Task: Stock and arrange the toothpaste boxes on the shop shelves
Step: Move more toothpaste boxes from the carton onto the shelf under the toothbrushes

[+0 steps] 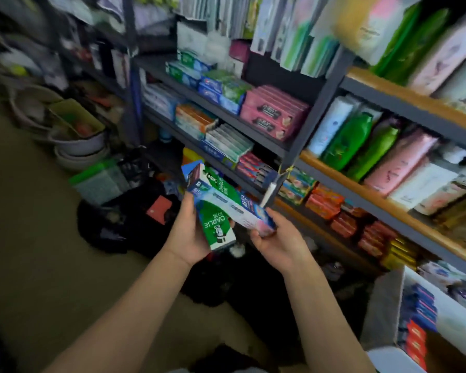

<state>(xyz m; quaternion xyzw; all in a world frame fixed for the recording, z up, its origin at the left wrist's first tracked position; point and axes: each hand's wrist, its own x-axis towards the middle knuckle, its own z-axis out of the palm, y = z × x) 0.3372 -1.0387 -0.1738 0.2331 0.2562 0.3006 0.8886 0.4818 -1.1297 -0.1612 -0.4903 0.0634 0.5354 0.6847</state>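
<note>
1. The green-and-white cardboard toothpaste box marked DARLIE (218, 227) sits in the left hand (190, 238), fingers curled under it and thumb along its side, well in front of the dark metal shelf rack (311, 122).
2. A second green box (215, 184) and a long blue-and-white toothpaste box (234, 208) lie across the first; I count three boxes in hand, though more may be hidden in the bundle.
3. The right hand (277, 243) pinches the near end of the blue-and-white box, fingers curled round it. This looks like sorting: pulling one kind from the bundle so that like goes with like.
4. On the rack beyond the hands, stacked toothpaste boxes (228, 142) lie flat, ends outward, probably so the brands read at a glance.
5. A stack of pink boxes (275, 111) rests one shelf above those.
6. Right of the rack's upright stand green shampoo bottles (361, 141), at least three.
</note>
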